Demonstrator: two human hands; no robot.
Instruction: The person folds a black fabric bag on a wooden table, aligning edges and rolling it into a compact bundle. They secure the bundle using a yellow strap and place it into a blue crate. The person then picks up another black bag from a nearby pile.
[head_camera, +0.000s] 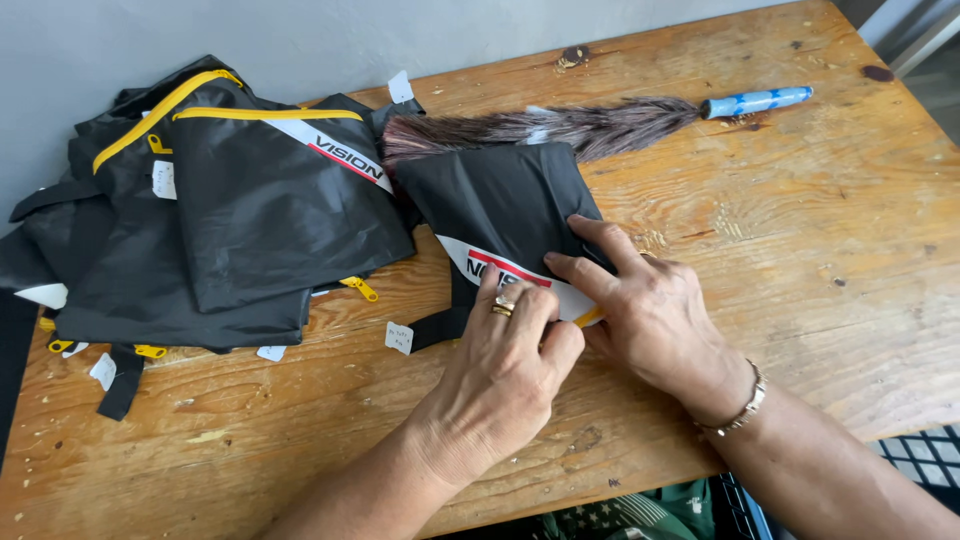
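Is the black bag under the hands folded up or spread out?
Folded: the black bag is a compact square, both hands pressing its lower edge.

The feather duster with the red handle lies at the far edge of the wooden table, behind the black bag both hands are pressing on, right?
Nearly. The head view shows the feather duster has a blue handle, not red. It does lie on the wooden table beyond the black bag, which the left hand and right hand both press on.

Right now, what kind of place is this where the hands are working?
Probably a small sewing or bag-making workshop. Both hands, left hand and right hand, press on a black fabric bag. A pile of similar black bags with yellow zips and a feather duster lie on the rough wooden table.
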